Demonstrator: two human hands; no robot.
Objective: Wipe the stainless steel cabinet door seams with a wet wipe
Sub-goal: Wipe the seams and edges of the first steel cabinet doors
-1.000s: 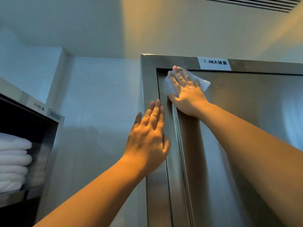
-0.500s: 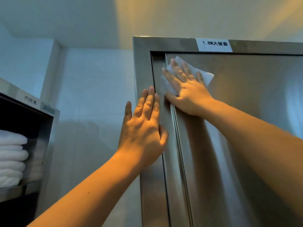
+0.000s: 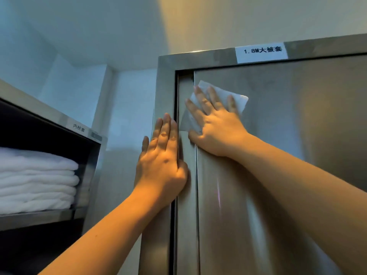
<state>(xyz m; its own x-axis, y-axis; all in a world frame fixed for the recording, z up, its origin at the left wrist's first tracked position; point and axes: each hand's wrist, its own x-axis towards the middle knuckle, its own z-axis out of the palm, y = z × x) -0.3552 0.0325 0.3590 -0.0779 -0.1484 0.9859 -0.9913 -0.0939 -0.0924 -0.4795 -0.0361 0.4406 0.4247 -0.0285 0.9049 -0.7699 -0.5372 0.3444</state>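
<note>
A stainless steel cabinet door (image 3: 288, 135) fills the right side, set in a steel frame (image 3: 164, 92). A dark vertical seam (image 3: 176, 92) runs between frame and door edge. My right hand (image 3: 216, 124) presses a white wet wipe (image 3: 239, 100) flat against the door's upper left corner, fingers spread and straight. The wipe's lower left part lies over the door's edge strip. My left hand (image 3: 161, 161) rests flat on the frame just left of the seam, fingers straight and pointing up, thumb on the door's edge strip.
A white label (image 3: 262, 51) with printed characters sticks to the frame's top rail. At the left stands an open steel shelf (image 3: 49, 216) holding folded white towels (image 3: 37, 179). A tiled wall (image 3: 127, 108) lies between shelf and cabinet.
My right hand has slid the wipe a little down the door from the top corner. The left hand stays flat on the frame. The camera view has shifted.
</note>
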